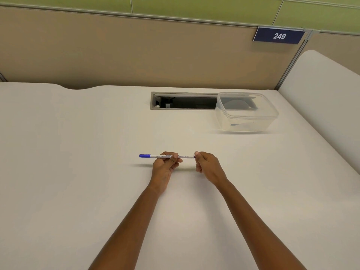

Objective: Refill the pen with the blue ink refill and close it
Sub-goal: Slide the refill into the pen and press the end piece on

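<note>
While L hand (165, 165) & R hand (206, 165) pinch pen (185, 156), sign (279, 36) reads 249.

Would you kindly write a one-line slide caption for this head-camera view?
Left hand grips the pen barrel, right hand pinches its end, above a white desk.

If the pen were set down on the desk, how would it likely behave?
The pen looks slim and round, so it would probably roll on the smooth desk. Held between left hand and right hand, it shows no sag: likely stiff and light.
</note>
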Demonstrator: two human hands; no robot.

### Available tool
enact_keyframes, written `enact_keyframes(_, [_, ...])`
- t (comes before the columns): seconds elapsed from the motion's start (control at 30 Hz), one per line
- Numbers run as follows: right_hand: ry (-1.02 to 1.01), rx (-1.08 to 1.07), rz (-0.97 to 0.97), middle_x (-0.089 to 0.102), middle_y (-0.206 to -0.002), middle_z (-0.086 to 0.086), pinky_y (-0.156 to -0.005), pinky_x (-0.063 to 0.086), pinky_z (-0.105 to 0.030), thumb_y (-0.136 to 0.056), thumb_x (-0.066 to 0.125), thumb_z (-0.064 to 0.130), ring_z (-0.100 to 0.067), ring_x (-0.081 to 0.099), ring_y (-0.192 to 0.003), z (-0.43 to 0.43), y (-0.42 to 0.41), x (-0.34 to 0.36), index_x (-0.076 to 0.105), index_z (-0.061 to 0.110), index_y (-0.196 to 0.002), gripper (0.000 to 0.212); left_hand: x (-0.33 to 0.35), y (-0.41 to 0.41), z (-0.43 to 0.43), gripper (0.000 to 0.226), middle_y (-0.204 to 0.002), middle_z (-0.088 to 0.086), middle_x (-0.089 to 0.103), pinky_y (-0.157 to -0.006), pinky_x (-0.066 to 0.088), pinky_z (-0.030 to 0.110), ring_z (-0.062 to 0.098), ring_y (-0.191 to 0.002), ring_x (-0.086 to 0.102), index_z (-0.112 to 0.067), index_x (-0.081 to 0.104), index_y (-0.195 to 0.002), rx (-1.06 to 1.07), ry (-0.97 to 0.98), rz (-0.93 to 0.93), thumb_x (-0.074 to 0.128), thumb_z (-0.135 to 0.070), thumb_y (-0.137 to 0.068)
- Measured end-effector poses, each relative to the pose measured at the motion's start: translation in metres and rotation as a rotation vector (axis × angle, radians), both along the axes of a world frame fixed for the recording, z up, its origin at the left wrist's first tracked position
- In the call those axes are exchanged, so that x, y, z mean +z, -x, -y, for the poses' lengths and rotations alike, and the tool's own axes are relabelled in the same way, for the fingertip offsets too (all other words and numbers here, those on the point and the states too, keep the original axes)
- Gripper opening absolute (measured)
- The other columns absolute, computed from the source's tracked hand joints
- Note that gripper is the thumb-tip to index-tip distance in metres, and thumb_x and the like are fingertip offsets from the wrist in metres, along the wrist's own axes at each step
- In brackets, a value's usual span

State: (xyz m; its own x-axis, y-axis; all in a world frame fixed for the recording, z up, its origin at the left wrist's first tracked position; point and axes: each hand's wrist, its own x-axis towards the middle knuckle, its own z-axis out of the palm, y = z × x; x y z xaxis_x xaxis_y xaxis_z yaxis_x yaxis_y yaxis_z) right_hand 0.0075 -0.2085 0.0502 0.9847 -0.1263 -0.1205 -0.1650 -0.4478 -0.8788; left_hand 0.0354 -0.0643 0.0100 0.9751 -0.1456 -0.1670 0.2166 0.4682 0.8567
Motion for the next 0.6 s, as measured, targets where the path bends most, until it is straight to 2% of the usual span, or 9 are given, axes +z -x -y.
enact_keyframes(0.1, [-0.087,-0.014,-0.021,0.049,-0.053,-0.003,-0.062,0.039,-0.03,-0.097,0.036,0.028,-0.019,0.044,-0.054,-0.003,-0.001,0.001,0.043,0.017,-0.055,0.044,-0.001,-0.001,0.0,0.016,-0.055,-0.009,0.067,-0.059,0.053,0.013,0.001,-0.059,0.065,-0.012,0.055,-0.077,0.012,0.005,-0.014,0.05,-0.003,-0.09])
enact_keyframes(0.2, [0.036,0.009,0.034,0.056,-0.062,-0.001,-0.06,0.039,-0.025,-0.097,0.034,0.03,-0.015,0.05,-0.059,-0.001,0.003,-0.001,0.051,0.022,-0.07,0.033,-0.001,-0.001,0.0,0.015,-0.055,-0.009,0.066,-0.059,0.053,0.014,0.001,-0.059,0.066,-0.012,0.056,-0.078,0.031,0.028,-0.027,0.05,-0.005,-0.09])
enact_keyframes(0.3, [0.186,0.06,0.122,0.059,-0.076,0.001,-0.068,0.043,-0.031,-0.096,0.036,0.024,-0.018,0.055,-0.071,0.005,0.008,-0.004,0.053,0.02,-0.094,0.017,-0.001,-0.001,0.0,0.015,-0.054,-0.009,0.066,-0.058,0.053,0.014,0.002,-0.059,0.065,-0.011,0.056,-0.078,0.045,0.036,-0.036,0.05,-0.005,-0.09])
enact_keyframes(0.37, [0.269,0.088,0.166,0.059,-0.085,-0.001,-0.073,0.045,-0.035,-0.095,0.037,0.018,-0.022,0.056,-0.078,0.008,0.009,-0.004,0.053,0.017,-0.1,0.017,-0.001,-0.001,0.0,0.015,-0.054,-0.009,0.066,-0.058,0.053,0.014,0.001,-0.058,0.065,-0.011,0.055,-0.078,0.043,0.032,-0.038,0.05,-0.005,-0.09])
enact_keyframes(0.47, [0.338,0.123,0.188,0.06,-0.09,-0.011,-0.073,0.045,-0.04,-0.094,0.038,0.016,-0.029,0.055,-0.08,0.009,0.009,-0.002,0.054,0.015,-0.096,0.016,-0.001,-0.001,0.0,0.016,-0.054,-0.009,0.066,-0.059,0.053,0.013,0.001,-0.057,0.065,-0.011,0.054,-0.078,0.033,0.034,-0.037,0.049,-0.005,-0.091])
enact_keyframes(0.6, [0.314,0.138,0.167,0.056,-0.077,-0.017,-0.064,0.038,-0.036,-0.093,0.04,0.015,-0.031,0.051,-0.073,0.006,0.006,0.0,0.048,0.015,-0.076,0.019,-0.001,-0.001,-0.001,0.017,-0.055,-0.008,0.064,-0.059,0.053,0.013,0.001,-0.057,0.063,-0.011,0.054,-0.078,0.012,0.037,-0.027,0.047,-0.005,-0.092])
